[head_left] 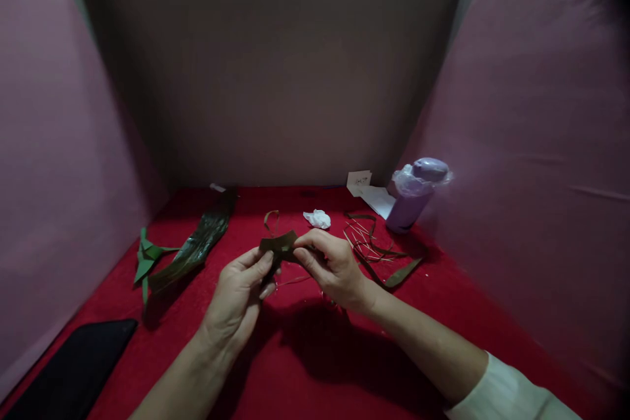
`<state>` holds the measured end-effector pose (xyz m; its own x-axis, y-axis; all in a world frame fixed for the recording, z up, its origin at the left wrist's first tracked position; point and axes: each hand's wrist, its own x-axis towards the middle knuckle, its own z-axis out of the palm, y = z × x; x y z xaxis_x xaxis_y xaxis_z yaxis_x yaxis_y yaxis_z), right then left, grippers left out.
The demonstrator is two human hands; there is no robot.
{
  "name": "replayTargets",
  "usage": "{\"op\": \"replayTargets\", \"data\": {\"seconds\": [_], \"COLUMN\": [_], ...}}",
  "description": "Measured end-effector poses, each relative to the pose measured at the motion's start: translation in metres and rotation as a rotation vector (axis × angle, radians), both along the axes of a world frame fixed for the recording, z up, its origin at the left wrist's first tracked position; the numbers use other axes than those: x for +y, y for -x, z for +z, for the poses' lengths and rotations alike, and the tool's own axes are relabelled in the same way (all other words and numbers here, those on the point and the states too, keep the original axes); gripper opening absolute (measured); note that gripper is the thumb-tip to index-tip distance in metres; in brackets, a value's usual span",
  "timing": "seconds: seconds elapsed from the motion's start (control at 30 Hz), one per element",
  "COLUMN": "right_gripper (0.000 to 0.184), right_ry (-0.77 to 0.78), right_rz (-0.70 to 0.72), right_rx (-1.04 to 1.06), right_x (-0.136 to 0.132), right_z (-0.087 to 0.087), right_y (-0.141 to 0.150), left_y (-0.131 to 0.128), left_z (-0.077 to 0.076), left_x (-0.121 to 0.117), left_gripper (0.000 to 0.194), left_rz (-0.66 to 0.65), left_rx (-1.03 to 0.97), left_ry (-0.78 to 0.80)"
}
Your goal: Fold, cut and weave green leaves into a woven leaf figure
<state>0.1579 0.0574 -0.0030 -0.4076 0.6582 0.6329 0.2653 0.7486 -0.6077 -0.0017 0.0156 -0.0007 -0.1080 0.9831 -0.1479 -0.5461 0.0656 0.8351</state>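
Observation:
Between my two hands, above the red cloth [315,374], is a folded strip of dark green leaf [278,241]. My left hand [239,295] is closed on its left part, the thumb pressing from the near side. At the right end, the thumb and index finger of my right hand [332,269] pinch the strip. Just behind it lies a thin brownish loop of leaf strip [270,220]. What sits under the fingers of my right hand is partly hidden.
Left lie a folded green leaf figure [146,254], a long shiny leaf [204,236] and a black flat object [73,364]. Behind my hands is crumpled white tissue [318,218]. Right are thin sticks [367,241], a curled leaf strip [403,273], white papers [378,200] and a purple bin [409,210].

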Motion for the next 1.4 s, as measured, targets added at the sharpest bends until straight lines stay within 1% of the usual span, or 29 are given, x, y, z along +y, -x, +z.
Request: {"op": "replayTargets", "data": {"seconds": [0.1, 0.17, 0.23, 0.33, 0.43, 0.5, 0.67, 0.83, 1.03, 1.23, 1.3, 1.4], "right_gripper": [0.011, 0.008, 0.011, 0.012, 0.012, 0.014, 0.017, 0.015, 0.011, 0.009, 0.009, 0.010], "right_ry": [0.235, 0.395, 0.540, 0.661, 0.692, 0.724, 0.789, 0.781, 0.733, 0.733, 0.761, 0.848], "right_rz": [-0.042, -0.007, 0.049, 0.048, 0.001, 0.003, 0.028, 0.032, 0.075, 0.112, 0.118, 0.129], "right_rx": [0.124, 0.218, 0.293, 0.323, 0.306, 0.301, 0.280, 0.250, 0.141, 0.082, 0.089, 0.136], "right_x": [-0.004, -0.004, -0.003, -0.003, -0.005, -0.007, -0.007, -0.006, -0.009, -0.012, -0.013, -0.016], "right_z": [0.000, -0.001, -0.003, -0.006, -0.006, -0.006, -0.008, -0.014, -0.017, -0.018, -0.017, -0.012], "right_y": [0.005, 0.008, 0.010, 0.013, 0.014, 0.015, 0.016, 0.016, 0.014, 0.014, 0.014, 0.012], "left_y": [0.002, 0.004, 0.005, 0.005, 0.002, 0.001, 0.000, 0.001, 0.001, 0.001, 0.001, 0.002], "left_z": [0.000, -0.001, -0.002, -0.002, 0.000, 0.000, -0.001, -0.004, -0.004, -0.006, -0.006, -0.006], "left_x": [0.001, 0.002, 0.003, 0.002, 0.000, 0.000, 0.001, 0.004, 0.005, 0.005, 0.006, 0.008], "left_gripper": [0.026, 0.023, 0.022, 0.021, 0.023, 0.027, 0.026, 0.025, 0.027, 0.021, 0.021, 0.021], "left_rz": [0.009, 0.010, -0.003, -0.042, -0.026, 0.003, -0.007, 0.046, 0.087, 0.113, 0.127, 0.164], "left_rx": [-0.024, -0.025, -0.025, -0.034, -0.033, -0.023, -0.030, -0.049, -0.063, -0.046, -0.056, -0.071], "left_ry": [0.003, -0.016, -0.031, -0.037, -0.003, 0.023, -0.014, -0.009, -0.005, -0.032, -0.034, -0.039]}}
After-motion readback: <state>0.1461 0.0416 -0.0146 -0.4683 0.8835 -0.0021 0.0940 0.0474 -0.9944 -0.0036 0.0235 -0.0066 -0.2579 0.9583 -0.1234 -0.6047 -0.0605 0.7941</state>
